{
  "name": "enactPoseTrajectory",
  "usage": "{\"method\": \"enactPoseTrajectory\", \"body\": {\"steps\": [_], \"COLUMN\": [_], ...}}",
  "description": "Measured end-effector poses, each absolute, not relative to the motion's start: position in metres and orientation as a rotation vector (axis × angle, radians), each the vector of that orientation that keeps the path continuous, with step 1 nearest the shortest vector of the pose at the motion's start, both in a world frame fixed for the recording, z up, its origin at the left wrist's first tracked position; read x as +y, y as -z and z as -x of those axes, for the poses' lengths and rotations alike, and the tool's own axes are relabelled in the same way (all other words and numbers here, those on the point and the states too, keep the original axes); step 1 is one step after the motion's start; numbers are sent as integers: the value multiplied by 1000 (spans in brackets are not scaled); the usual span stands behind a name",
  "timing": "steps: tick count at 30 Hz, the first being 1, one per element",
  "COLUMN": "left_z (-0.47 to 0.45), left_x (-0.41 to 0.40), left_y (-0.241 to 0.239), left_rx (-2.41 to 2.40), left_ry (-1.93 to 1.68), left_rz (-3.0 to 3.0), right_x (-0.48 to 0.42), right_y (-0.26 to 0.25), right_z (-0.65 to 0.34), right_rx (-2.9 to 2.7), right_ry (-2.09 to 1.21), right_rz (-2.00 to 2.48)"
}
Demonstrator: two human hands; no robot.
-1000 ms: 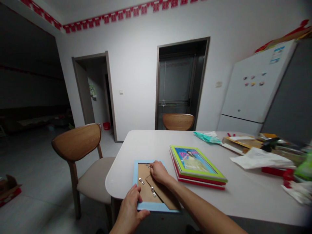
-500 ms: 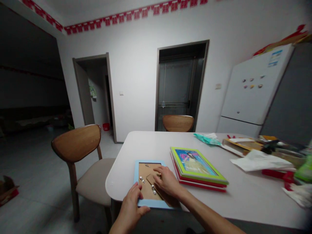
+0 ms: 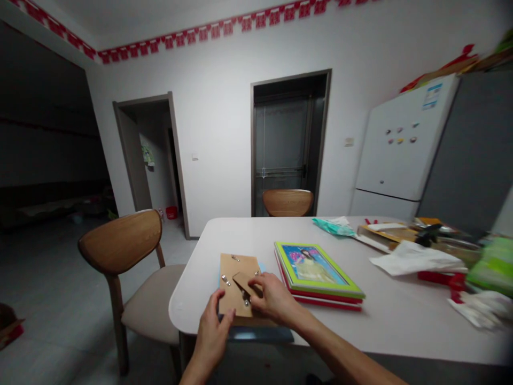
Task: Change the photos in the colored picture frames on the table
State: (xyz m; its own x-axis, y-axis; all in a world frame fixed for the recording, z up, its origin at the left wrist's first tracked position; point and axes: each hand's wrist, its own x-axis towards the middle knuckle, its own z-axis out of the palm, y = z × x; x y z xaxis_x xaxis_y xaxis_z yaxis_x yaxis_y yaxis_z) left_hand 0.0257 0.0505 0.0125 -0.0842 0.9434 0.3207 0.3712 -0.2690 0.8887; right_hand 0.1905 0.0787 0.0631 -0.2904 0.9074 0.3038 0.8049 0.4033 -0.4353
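Observation:
A brown backing board [image 3: 234, 286] with small metal clips and a fold-out stand is tilted up above a light blue picture frame [image 3: 260, 335], which lies at the near corner of the white table [image 3: 248, 235]. My left hand [image 3: 214, 327] is closed on the board's near edge. My right hand [image 3: 273, 297] is closed on the board's right side by the stand. Just to the right lies a stack of frames [image 3: 318, 274], with a green one holding a picture on top and red ones beneath.
A wooden chair [image 3: 124, 251] stands left of the table and another chair [image 3: 287, 202] at its far side. Papers, a teal packet [image 3: 333, 226] and other clutter [image 3: 441, 256] cover the table's right part. A white fridge [image 3: 401, 149] stands at the back right.
The backing board has come up out of the blue frame and now sits tilted above it. My right hand slid from the frame's far edge toward me onto the board.

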Motion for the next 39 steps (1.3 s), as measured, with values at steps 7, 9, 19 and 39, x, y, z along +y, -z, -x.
{"method": "enactPoseTrajectory", "body": {"steps": [7, 9, 19, 39], "left_z": [26, 51, 89, -70], "left_x": [68, 69, 67, 39], "left_y": [-16, -7, 9, -51], "left_rx": [1508, 1570, 1904, 1441], "left_ry": [-1526, -1503, -1287, -1259], "left_rz": [-1313, -1263, -1516, -2265], "right_x": [73, 78, 89, 60], "right_y": [-57, -42, -11, -62], "right_z": [-186, -202, -228, -213], "right_rx": [-2116, -2094, -2090, -1164], "right_ry": [-355, -272, -170, -1329], "right_rz": [1300, 1470, 1929, 1182]}}
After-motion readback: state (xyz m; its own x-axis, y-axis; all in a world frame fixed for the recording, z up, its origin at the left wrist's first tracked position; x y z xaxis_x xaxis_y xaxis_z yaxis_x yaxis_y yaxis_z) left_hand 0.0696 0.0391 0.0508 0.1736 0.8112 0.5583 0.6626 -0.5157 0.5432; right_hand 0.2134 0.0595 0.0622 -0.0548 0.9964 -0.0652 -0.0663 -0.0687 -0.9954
